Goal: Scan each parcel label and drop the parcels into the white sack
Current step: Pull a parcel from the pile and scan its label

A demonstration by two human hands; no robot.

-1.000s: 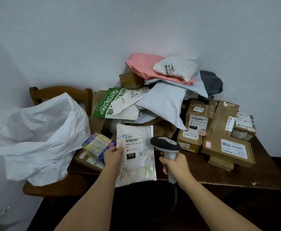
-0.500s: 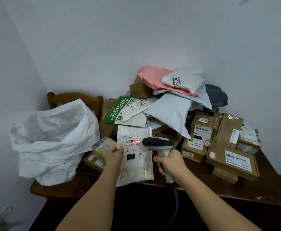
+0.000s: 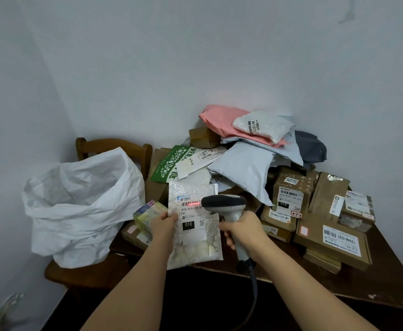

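1. Head view showed a clear bubble-wrap parcel point(image 3: 195, 225) held upright over the front edge of the counter point(image 3: 374, 278), its white label point(image 3: 192, 219) facing the camera with a red scan line across the barcode.
2. The left hand point(image 3: 163, 223) pinched the parcel's left edge, thumb on the front and fingers behind it, the forearm reaching up from the bottom of the frame.
3. The right hand point(image 3: 242, 229) was wrapped tightly round the grip of a grey barcode scanner point(image 3: 224, 206), whose dark head pointed left at the label and covered the label's upper right corner; its cable point(image 3: 254, 283) hung down below the wrist.
4. Just left of the parcel, partly behind the left hand, lay a small yellowish packet point(image 3: 149, 213) on top of a flat brown box point(image 3: 131, 234).
5. The white sack point(image 3: 81, 204) stood open on a wooden chair point(image 3: 114, 149) left of the counter, well apart from the parcel.
6. Behind the parcel rose a heap of mailers: a green-printed envelope point(image 3: 169, 163), a pale grey mailer point(image 3: 241, 168), a pink mailer point(image 3: 222, 123) with a white bubble pouch point(image 3: 262, 125) on it, and a dark mailer point(image 3: 310, 146) against the wall.
7. To the right stood stacked cardboard boxes point(image 3: 291, 194), and a large flat box point(image 3: 334, 242) with a label lay nearest the counter's front.
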